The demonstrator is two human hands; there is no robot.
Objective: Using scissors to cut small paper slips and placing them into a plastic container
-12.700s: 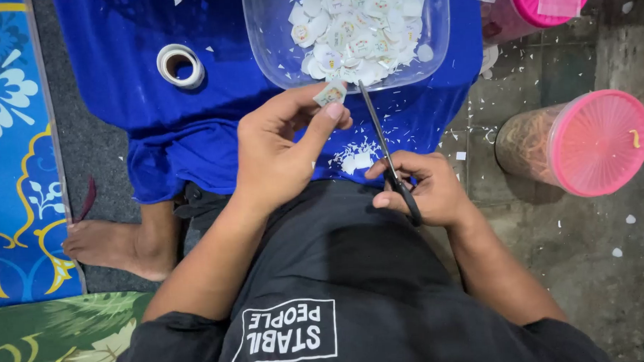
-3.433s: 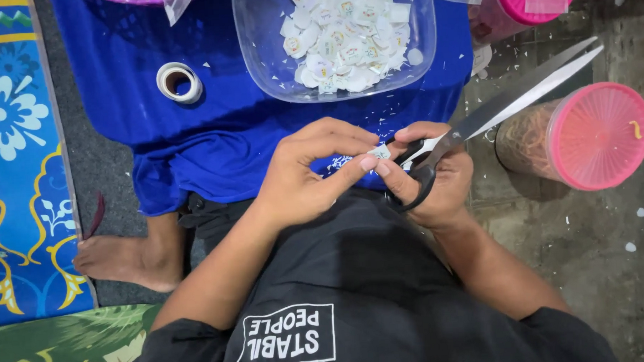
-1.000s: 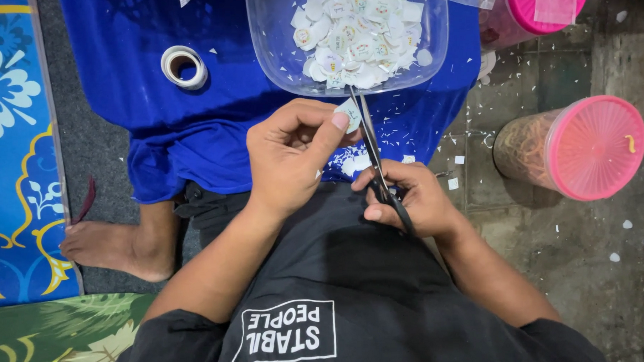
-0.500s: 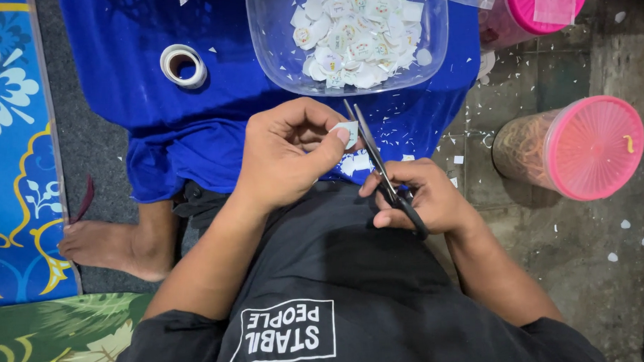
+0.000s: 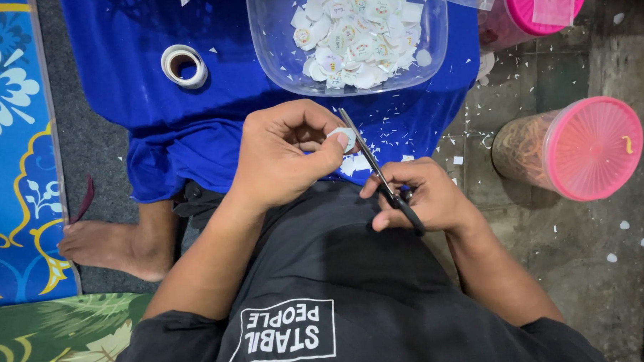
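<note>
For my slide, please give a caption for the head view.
Left hand holds a small paper disc against scissors gripped by right hand.

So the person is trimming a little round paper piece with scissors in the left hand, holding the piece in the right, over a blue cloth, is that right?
Not quite: the hands are swapped. In the head view the right hand works the scissors, and the left hand pinches the small round paper piece in its fingers. The rest holds: it happens over the blue cloth.
</note>
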